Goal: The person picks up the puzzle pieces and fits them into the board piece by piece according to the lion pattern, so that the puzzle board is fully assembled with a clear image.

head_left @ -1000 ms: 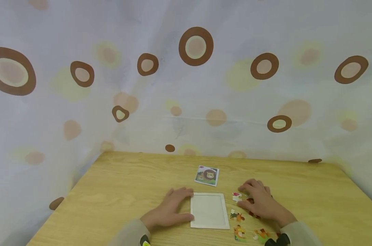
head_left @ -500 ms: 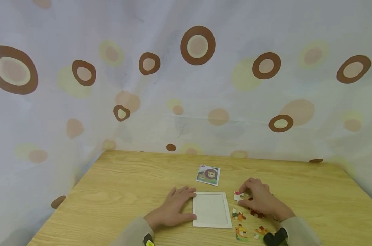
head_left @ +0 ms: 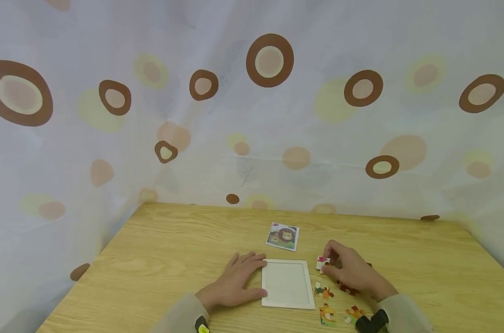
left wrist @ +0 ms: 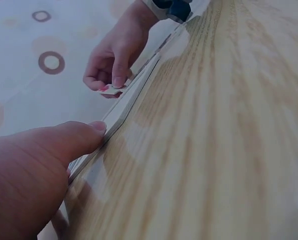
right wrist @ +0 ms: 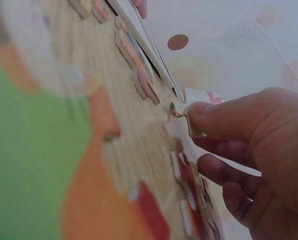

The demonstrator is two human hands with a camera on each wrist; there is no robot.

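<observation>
The right hand [head_left: 351,272] has its grip closed on a white jigsaw piece [head_left: 322,262] with a pink print, pinched between thumb and index finger, the other fingers curled beneath. The right wrist view shows this piece tilted in the pinch; I cannot tell whether it touches the worktop [head_left: 172,259]. It is near the upper right corner of a white puzzle tray [head_left: 288,283], outside its rim.

The left hand [head_left: 235,283] has its grip open wide, thumb and fingers spread, the tips resting at the tray's left edge; it has hold of nothing.

Right of the tray lie a green-and-orange piece [head_left: 324,291], an orange piece [head_left: 327,315] below it and another orange-and-green piece [head_left: 354,314] beside the right wrist. Dark red-brown pieces [head_left: 346,289] lie partly hidden under the right hand. Beyond the tray, apart from it, lies a lion picture card [head_left: 283,236].
</observation>
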